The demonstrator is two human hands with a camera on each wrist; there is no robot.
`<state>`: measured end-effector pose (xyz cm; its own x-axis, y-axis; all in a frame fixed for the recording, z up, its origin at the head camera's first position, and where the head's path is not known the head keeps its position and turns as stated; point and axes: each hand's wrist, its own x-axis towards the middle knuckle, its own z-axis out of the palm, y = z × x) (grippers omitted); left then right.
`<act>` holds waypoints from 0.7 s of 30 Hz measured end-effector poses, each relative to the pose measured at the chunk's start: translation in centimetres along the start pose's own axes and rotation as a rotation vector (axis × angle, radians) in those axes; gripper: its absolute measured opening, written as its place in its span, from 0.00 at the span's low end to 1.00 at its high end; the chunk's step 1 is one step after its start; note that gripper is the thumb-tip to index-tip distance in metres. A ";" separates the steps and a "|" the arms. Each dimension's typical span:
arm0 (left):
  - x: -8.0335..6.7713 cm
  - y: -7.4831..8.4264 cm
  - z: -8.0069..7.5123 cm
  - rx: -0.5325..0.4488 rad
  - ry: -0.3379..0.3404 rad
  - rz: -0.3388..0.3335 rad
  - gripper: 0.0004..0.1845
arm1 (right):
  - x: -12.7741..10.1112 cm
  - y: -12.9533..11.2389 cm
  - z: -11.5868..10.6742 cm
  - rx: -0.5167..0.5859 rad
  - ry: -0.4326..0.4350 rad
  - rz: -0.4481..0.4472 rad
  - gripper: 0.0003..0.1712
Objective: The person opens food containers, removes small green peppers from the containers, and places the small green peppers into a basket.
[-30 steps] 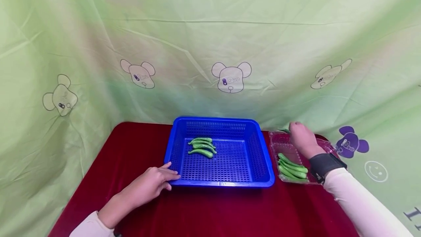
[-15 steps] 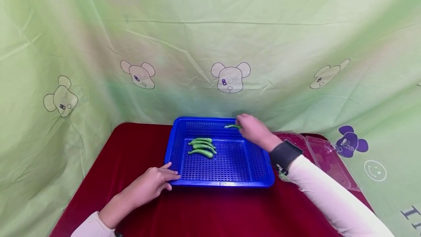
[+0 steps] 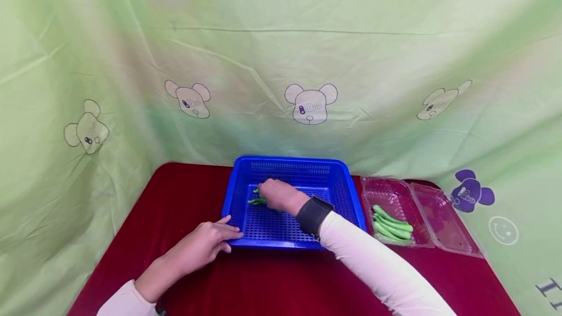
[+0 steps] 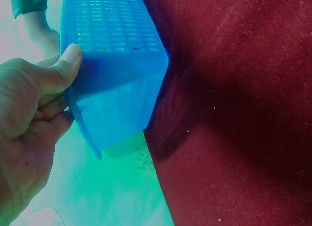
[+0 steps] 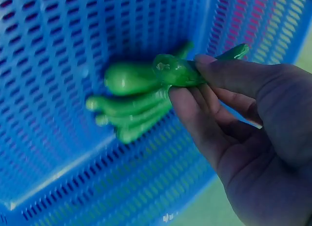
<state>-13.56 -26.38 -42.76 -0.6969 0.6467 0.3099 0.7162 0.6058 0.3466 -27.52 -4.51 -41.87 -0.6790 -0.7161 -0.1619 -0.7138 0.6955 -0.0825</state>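
My left hand [image 3: 206, 244] holds the blue plastic basket [image 3: 272, 244] at its near left corner; in the left wrist view the thumb lies on one side of the rim and the fingers on the other. Inside the basket, my right hand [image 3: 283, 195] pinches a glossy long green pepper [image 5: 178, 72] between thumb and fingertips, seen best in the right wrist view. Just beneath it several similar peppers [image 5: 131, 106] lie side by side on the perforated floor. In the head view the right hand covers most of them.
To the basket's right stands a clear plastic clamshell box [image 3: 419, 213] with its lid [image 3: 452, 228] folded open to the right. Several green peppers [image 3: 392, 227] lie in its near part. Dark red cloth [image 3: 272, 282] covers the table, and a green printed curtain [image 3: 246, 62] hangs behind.
My right hand has carried a green pepper leftward from the clear box, across the basket's back right part, down over the peppers inside. My left hand has stayed at the rim.
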 end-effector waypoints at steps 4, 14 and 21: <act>0.1 -0.1 -0.1 -0.011 0.005 -0.005 0.17 | 0.6 -1.0 1.0 -0.068 -0.006 0.029 0.08; 0.0 0.2 -0.2 -0.022 -0.006 -0.015 0.18 | 0.9 -0.7 3.0 -0.137 0.032 0.080 0.07; 0.0 0.1 -0.1 -0.022 -0.011 -0.013 0.18 | 0.9 0.0 3.3 -0.137 0.063 0.075 0.07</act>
<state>-13.48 -26.34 -42.66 -0.7055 0.6440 0.2959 0.7062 0.6036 0.3702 -27.63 -4.96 -45.24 -0.7375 -0.6678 -0.1006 -0.6746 0.7355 0.0633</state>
